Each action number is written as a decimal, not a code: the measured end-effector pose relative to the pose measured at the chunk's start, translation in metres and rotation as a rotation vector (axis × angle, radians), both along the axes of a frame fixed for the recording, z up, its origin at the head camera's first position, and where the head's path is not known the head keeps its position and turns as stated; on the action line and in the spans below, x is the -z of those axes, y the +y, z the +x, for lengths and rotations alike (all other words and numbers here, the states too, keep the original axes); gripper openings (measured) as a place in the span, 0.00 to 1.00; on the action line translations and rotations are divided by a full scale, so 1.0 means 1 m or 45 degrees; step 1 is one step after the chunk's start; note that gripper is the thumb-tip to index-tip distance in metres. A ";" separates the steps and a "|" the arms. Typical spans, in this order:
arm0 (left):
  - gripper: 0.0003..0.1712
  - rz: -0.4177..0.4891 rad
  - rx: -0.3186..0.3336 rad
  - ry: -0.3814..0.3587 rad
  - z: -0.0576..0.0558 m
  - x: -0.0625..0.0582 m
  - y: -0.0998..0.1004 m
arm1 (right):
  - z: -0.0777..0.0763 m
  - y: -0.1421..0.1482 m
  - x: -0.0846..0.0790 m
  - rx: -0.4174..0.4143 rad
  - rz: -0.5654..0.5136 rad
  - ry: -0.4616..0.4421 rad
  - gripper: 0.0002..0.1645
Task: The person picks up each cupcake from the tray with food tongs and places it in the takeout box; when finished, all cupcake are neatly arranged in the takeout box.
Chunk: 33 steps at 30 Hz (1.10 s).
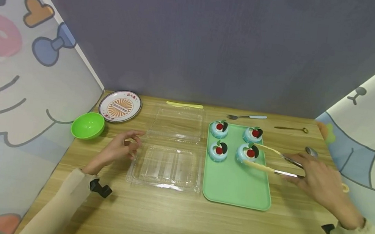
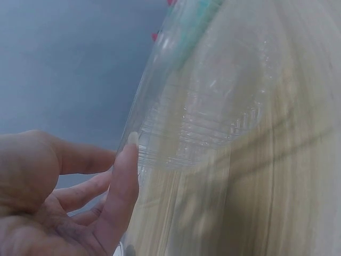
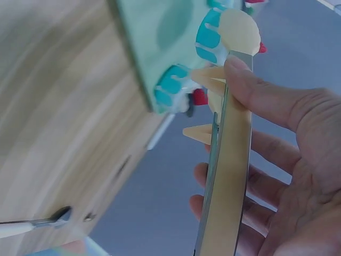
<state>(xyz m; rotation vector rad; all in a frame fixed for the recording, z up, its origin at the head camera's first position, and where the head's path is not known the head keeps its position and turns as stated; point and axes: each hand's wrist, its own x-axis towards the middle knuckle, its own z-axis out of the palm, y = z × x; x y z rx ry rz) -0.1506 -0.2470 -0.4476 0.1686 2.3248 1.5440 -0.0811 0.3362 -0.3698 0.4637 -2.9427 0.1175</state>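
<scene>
Gripping a pair of tongs (image 1: 284, 173), the right hand (image 1: 318, 179) reaches in from the right of a green tray (image 1: 235, 187), its thumb on one metal arm and its fingers curled on the other side. The tongs are spread, their cream-coloured tips on either side of the front right cake (image 1: 246, 153), which sits on the tray; whether both tips touch it, I cannot tell. Like the other three, this cake is pale blue with a red cherry, a dark round piece and a green leaf on top. The front left cake (image 1: 218, 151), the back left cake (image 1: 219, 129) and the back right cake (image 1: 252, 135) also stand on the tray, toward its far end. At the left side of an open clear container (image 1: 167, 164), the left hand (image 1: 119, 148) pinches the edge between thumb and finger. The container lies just left of the tray on the wooden surface (image 1: 163, 217), its lid spread out behind its base. Farther left are a green bowl (image 1: 88, 125) and a patterned plate (image 1: 120, 106). Along the back lie a yellow knife (image 1: 185, 105) and a fork (image 1: 257, 117).
</scene>
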 end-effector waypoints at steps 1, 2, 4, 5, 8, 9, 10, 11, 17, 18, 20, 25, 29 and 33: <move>0.29 -0.003 -0.002 -0.002 0.000 0.000 -0.001 | -0.001 -0.003 -0.002 -0.004 -0.001 0.016 0.42; 0.29 -0.006 -0.002 -0.003 0.000 0.000 -0.001 | -0.003 -0.006 -0.004 -0.012 -0.002 0.027 0.42; 0.29 -0.008 -0.005 -0.005 -0.001 0.000 -0.002 | -0.007 -0.013 -0.008 -0.027 -0.007 0.034 0.42; 0.29 -0.008 -0.006 -0.006 -0.001 0.000 -0.003 | -0.008 -0.017 -0.010 -0.033 -0.012 0.038 0.42; 0.29 -0.006 -0.010 -0.007 0.001 0.001 -0.004 | -0.012 -0.033 -0.015 -0.065 -0.028 0.070 0.42; 0.29 -0.006 -0.012 -0.007 0.001 0.002 -0.004 | -0.014 -0.039 -0.017 -0.072 -0.035 0.083 0.42; 0.29 -0.006 -0.014 -0.008 0.002 0.002 -0.004 | -0.015 -0.045 -0.018 -0.083 -0.044 0.101 0.41; 0.29 -0.007 -0.019 -0.010 0.002 0.002 -0.005 | -0.017 -0.051 -0.020 -0.101 -0.053 0.121 0.41; 0.29 0.009 -0.031 -0.023 0.002 0.001 -0.003 | -0.029 -0.091 -0.024 -0.291 -0.110 0.199 0.40; 0.29 0.013 -0.029 -0.024 0.002 0.000 -0.003 | -0.031 -0.098 -0.024 -0.318 -0.110 0.190 0.39; 0.29 0.020 -0.023 -0.025 0.002 0.000 -0.002 | -0.033 -0.113 -0.023 -0.343 -0.099 0.152 0.40; 0.28 0.031 -0.024 -0.024 0.003 0.000 0.001 | -0.039 -0.153 -0.020 -0.394 -0.081 0.038 0.41; 0.28 0.042 -0.025 -0.018 0.004 -0.002 0.002 | -0.044 -0.184 -0.014 -0.450 -0.046 0.000 0.42; 0.28 0.033 -0.017 -0.011 0.006 -0.002 0.003 | -0.048 -0.210 -0.005 -0.514 0.000 -0.021 0.41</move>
